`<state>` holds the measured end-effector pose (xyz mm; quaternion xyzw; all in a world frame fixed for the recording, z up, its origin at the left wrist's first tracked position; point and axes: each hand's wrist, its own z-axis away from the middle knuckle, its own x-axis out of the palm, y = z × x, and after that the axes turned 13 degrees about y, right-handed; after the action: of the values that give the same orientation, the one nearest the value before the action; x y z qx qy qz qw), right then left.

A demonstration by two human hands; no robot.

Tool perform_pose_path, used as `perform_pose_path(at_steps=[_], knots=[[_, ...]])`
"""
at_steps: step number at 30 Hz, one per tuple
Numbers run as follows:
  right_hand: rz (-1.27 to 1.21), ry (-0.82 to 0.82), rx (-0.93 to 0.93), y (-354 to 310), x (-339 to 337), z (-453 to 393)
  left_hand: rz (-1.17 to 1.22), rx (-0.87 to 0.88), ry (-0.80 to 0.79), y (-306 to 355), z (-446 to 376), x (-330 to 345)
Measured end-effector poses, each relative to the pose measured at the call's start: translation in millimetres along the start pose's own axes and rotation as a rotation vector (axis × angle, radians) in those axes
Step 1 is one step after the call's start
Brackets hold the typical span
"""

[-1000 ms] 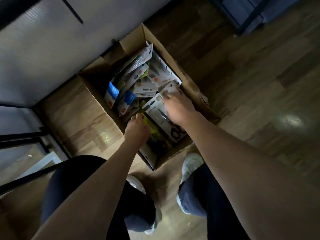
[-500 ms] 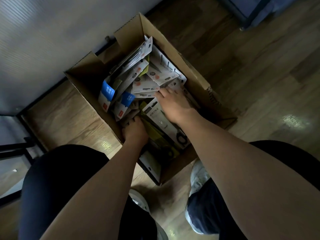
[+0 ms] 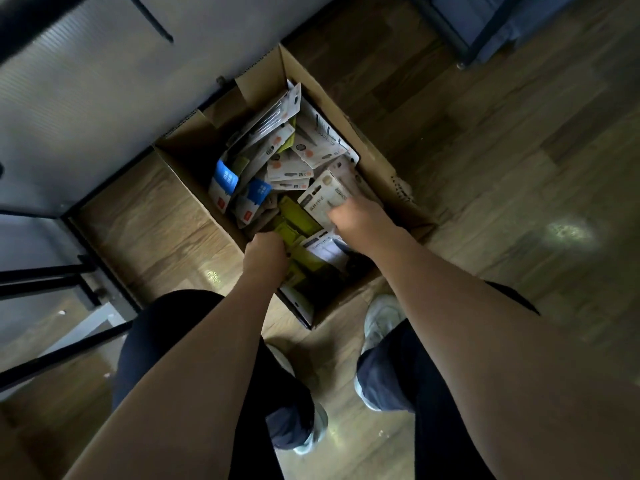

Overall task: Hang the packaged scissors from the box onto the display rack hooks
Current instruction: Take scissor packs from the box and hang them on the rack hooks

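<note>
Currently, both hands reach down into the open cardboard box (image 3: 372, 147), which stands on the wood-pattern floor (image 3: 519, 168) at the centre of the head view. The right hand (image 3: 360, 218) sits toward the 3 o'clock side of the box interior, its fingers curled around the lower edge of a white scissors package (image 3: 323, 197); that package is tilted up out of the pile, its free end pointing toward 11 o'clock. The left hand (image 3: 265, 252) sits at the 7 o'clock side of the box, fingers curled onto a yellow-green package (image 3: 294, 216); how firmly it grips cannot be determined, as the fingertips are hidden. Further packages (image 3: 291, 168) fill the box loosely toward 12 o'clock, two of them with blue labels (image 3: 225, 176) toward 9 o'clock. A dark metal frame (image 3: 100, 251) with a pale panel stands at 9 to 11 o'clock of the box. Two light shoes (image 3: 381, 318) rest on the floor at 6 o'clock, just beside the box.
</note>
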<state>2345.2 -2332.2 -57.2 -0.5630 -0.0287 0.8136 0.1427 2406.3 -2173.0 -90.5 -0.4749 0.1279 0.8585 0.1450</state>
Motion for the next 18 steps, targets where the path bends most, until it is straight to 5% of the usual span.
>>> perform_pose_path(at_steps=[5,18], knots=[[-0.019,-0.041,-0.014,-5,-49,36,0.086,-0.060,0.002,18,46,-44],[-0.099,0.287,0.120,-47,-238,135,0.433,-0.026,0.381,47,161,-255]])
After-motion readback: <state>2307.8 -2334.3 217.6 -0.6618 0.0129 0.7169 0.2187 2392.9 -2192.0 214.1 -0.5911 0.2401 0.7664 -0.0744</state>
